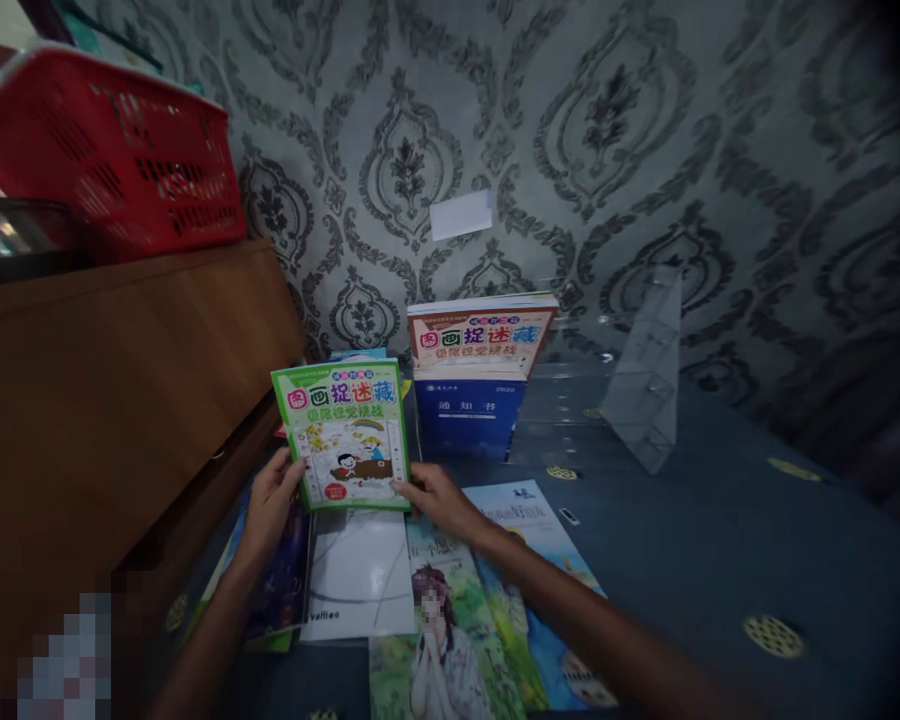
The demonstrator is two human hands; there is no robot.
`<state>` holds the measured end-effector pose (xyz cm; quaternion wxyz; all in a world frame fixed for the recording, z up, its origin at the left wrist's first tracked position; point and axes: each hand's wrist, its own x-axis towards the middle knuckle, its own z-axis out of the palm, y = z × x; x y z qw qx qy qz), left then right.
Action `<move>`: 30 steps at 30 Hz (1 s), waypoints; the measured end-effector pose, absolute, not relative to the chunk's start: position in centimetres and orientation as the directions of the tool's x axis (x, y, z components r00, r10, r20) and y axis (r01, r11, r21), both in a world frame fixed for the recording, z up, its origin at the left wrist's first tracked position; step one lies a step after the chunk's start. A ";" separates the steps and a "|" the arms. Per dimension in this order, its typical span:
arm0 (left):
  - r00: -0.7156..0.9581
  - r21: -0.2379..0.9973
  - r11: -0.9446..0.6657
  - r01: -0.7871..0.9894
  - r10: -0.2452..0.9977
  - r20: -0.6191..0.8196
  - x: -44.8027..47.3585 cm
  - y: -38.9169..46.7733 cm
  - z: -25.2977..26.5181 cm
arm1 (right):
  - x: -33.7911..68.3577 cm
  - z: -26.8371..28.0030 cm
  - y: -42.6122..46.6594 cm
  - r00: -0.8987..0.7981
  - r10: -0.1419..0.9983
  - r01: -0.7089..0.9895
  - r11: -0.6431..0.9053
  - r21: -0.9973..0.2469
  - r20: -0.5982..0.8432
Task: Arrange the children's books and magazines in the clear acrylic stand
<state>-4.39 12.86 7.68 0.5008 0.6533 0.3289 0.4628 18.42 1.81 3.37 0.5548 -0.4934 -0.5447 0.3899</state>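
A green-bordered picture book [345, 440] with colourful Chinese lettering is held up between my two hands, cover facing me. My left hand [274, 485] grips its lower left edge. At the lower right corner, my right hand [439, 495] pinches it with the thumb on the cover. Beneath lie a white booklet [360, 590], a book with a figure in a flowery field [442, 650] and a blue illustrated book [547, 560], partly behind my right forearm. Behind stand a brown-bordered picture book [484, 335] and, in front of it, a dark blue booklet [469, 415].
A clear plastic rack [645, 370] stands around the upright books and extends right. On the left, a wooden cabinet [120, 370] carries a red basket [142, 160] and a metal pot [19, 235]. Patterned wallpaper with a white paper [461, 215] rises behind the dark tabletop [667, 560].
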 end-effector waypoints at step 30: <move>0.558 0.870 -0.493 0.008 0.724 0.405 1.5 6.3 10.4 | 24.1 9.6 -7.9 0.310 0.794 0.451 0.362 -0.816 0.523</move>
